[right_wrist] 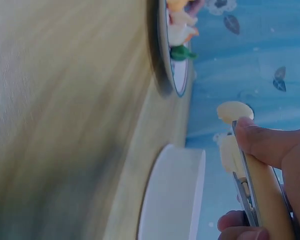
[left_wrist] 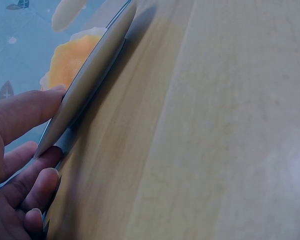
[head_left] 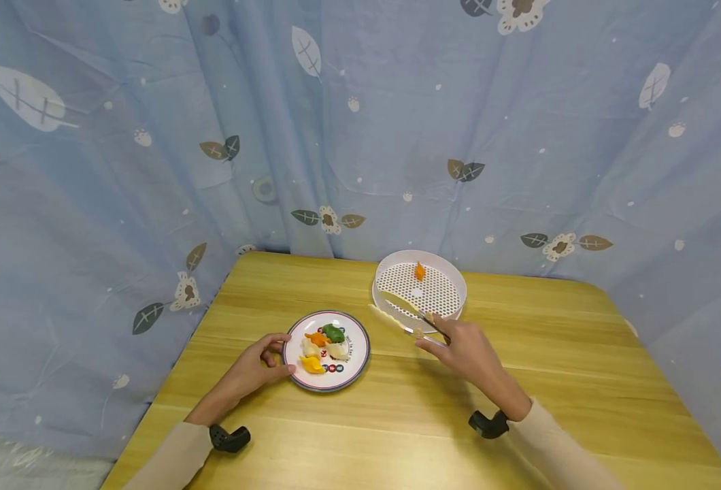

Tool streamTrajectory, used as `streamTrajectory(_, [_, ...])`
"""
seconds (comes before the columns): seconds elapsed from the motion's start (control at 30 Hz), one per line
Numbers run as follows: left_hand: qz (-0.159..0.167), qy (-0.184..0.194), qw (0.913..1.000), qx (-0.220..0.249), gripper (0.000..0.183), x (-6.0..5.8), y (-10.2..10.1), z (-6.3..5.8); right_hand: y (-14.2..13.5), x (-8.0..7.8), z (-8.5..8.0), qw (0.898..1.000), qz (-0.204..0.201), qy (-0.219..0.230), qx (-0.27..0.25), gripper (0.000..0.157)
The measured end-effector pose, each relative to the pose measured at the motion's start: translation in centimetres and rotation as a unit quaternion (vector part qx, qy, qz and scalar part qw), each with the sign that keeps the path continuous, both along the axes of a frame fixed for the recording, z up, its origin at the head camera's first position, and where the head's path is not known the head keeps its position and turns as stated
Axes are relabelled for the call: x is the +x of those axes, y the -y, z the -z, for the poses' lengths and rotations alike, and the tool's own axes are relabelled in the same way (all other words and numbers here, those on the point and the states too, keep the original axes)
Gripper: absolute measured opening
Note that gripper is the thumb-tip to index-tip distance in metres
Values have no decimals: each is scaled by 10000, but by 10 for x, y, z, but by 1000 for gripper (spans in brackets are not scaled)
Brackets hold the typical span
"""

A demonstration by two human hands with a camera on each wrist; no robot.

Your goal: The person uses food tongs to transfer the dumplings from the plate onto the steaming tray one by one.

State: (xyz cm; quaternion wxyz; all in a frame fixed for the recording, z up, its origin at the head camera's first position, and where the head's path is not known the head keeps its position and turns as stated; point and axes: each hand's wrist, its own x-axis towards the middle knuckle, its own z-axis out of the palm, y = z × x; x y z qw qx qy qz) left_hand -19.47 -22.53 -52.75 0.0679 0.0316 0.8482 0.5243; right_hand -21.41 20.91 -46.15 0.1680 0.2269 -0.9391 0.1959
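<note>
My left hand (head_left: 261, 363) pinches the left edge of a round white plate (head_left: 353, 361) with a blue rim. In the left wrist view fingers show above and below the plate's edge. On the plate lie several dumpling-shaped pieces: a green one (head_left: 333, 333), an orange one (head_left: 317, 338), a yellow one (head_left: 312, 365) and whitish ones. Tongs (head_left: 388, 317) with pale tips and metal arms are gripped in my right hand (head_left: 467, 350). Their tips are apart, with nothing between them, and overlap the near left side of a white perforated basket (head_left: 418, 256) in the head view.
Inside the basket, toward its back wall, sits one orange dumpling-shaped piece (head_left: 420, 271). Basket and plate both stand on a yellow wooden table (head_left: 538, 340). A blue patterned curtain (head_left: 385, 136) hangs behind the table and along its sides.
</note>
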Motion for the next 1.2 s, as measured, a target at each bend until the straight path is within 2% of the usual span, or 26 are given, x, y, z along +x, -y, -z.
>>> streamTrajectory(0.3, [3, 17, 10000, 4, 62, 0, 0, -1, 14, 13, 3, 9997, -197, 147, -21, 69])
streamTrajectory(0.73, [65, 12, 9999, 113, 63, 0, 0, 1, 29, 29, 13, 9978, -462, 459, 132, 63])
streamTrajectory(1.2, [18, 10, 10000, 90, 63, 0, 0, 0, 40, 41, 27, 9959, -859, 137, 266, 60])
